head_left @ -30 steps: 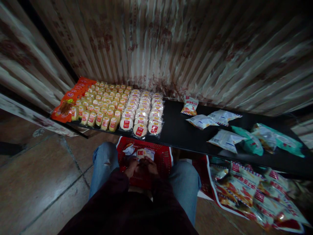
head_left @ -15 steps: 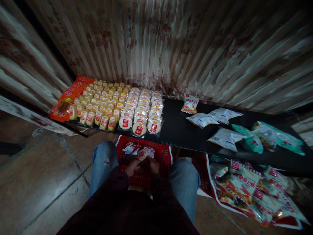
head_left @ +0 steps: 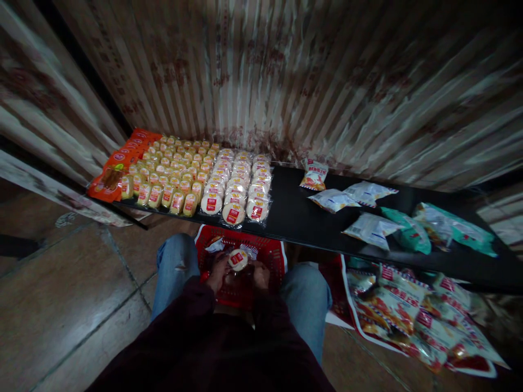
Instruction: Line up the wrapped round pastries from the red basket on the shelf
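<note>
Between my two hands, over a red plastic basket [head_left: 279, 267], is a round wrapped cracker [head_left: 237, 259] with a red label, in clear film. My left hand [head_left: 218, 272] has its fingers closed at the left side of the wrapper. On the right side, my right hand [head_left: 260, 274] pinches the wrapper's edge. Other small packets [head_left: 215, 244] lie in the basket behind the hands. Rows of the same round crackers [head_left: 232, 214] stand on the black shelf [head_left: 292, 218] just beyond, beside rows of yellow wrapped cakes [head_left: 168, 194].
Orange packets [head_left: 116, 166] lie at the shelf's left end. Silver-white bags [head_left: 372, 228] and green bags [head_left: 408, 228] are spread over its right side. A second red basket [head_left: 349, 305] full of snack bags [head_left: 400, 299] stands at the lower right. A pleated curtain [head_left: 253, 71] hangs behind.
The round cracker has come up and turned its labelled face toward me. My hands have moved slightly apart, and the view has shifted a little.
</note>
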### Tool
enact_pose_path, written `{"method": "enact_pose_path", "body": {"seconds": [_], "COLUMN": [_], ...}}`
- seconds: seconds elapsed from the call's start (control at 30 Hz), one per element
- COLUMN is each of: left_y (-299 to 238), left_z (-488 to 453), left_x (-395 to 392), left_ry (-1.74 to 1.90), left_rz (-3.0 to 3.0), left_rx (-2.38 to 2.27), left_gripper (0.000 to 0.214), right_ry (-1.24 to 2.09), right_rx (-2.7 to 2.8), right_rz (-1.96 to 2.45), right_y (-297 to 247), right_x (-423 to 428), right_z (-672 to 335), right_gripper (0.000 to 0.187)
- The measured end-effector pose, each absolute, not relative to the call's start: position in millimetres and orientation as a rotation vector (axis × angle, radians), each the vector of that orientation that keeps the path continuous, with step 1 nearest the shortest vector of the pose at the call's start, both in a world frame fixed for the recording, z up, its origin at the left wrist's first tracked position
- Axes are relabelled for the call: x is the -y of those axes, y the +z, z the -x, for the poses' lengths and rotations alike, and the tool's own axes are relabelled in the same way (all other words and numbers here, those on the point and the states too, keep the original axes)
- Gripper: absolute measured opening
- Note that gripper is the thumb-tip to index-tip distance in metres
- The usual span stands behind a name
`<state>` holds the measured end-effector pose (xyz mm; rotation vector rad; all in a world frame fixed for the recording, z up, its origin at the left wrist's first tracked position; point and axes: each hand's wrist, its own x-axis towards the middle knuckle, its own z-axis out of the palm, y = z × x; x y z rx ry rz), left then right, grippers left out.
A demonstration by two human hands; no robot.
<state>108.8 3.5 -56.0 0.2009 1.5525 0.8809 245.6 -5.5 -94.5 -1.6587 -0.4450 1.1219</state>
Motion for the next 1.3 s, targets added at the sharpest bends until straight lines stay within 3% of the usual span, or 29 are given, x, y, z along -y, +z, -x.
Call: {"method": "enact_pose_path", "body": {"seconds": [0.3, 1.0, 1.3], "left_y": [-29.8, 21.0, 52.5], "left_z": [-106.2, -101.4, -104.1], "left_x": [6.4, 28.3, 35.2], "left_ry": [0.918, 0.909, 0.941], "left_rz": [-0.268, -0.483, -0.57], "left_rx": [-1.438, -1.294, -1.274], "left_gripper": [0.02, 0.032, 0.024], "right_ry": [1.133, 1.189, 1.194], "right_rx": [0.261, 0.364, 0.385], "right_rz": [1.439, 1.311, 1.263], "right_y": [-62.3, -3.5, 16.9], "right_x": [3.3, 25.2, 34.1], "right_z": [-244.9, -241.9, -238.9], "right_gripper": [0.025, 0.031, 0.038]}}
